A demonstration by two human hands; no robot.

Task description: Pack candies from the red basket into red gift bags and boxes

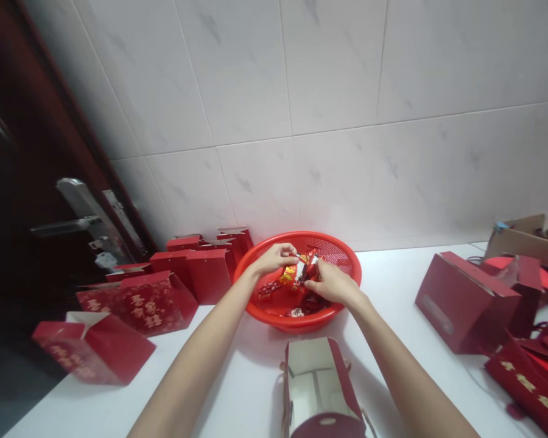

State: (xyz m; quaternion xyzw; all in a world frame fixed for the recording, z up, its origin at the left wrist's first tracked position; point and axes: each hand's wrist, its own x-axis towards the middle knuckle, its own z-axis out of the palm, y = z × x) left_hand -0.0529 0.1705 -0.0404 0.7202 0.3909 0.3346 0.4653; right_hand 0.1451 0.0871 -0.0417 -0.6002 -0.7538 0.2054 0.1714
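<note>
Both hands are over a red plastic colander basket by the wall, where shiny wrapped candies lie. My left hand comes in from the left, thumb and fingers closed at the edge of a red and gold candy wrapper. From the right, my right hand curls its fingers around red wrapped candies; its fingertips are partly hidden. Lower in the basket lie a few more small wrapped pieces. In front of the basket stands an open dark red gift box with a pale inside and cord handles.
Several red paper gift boxes with gold lettering stand at the left of the white table. Dark red boxes, a red bag and a cardboard box are at the right. A tiled wall rises behind; a door handle is at left.
</note>
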